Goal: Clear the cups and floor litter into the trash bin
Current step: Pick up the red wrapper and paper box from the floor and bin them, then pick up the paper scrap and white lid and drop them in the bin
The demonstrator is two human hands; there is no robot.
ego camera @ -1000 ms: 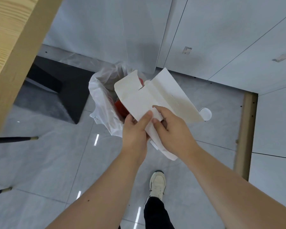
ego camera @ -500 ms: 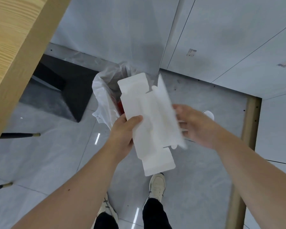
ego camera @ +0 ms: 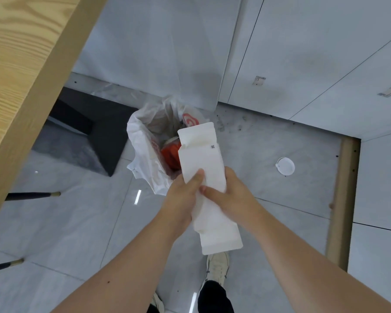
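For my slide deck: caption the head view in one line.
Both hands, left hand and right hand, grip a folded white carton above the lined trash bin; a white lid lies on the floor.

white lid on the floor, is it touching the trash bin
Apart. The head view shows bare floor tile between the white lid and the trash bin.

grey tile floor (ego camera: 269,154), white walls (ego camera: 167,41)

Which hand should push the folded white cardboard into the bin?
Left hand, likely: it grips the folded white cardboard on the side nearest the white-bagged trash bin. The right hand holds its far side.
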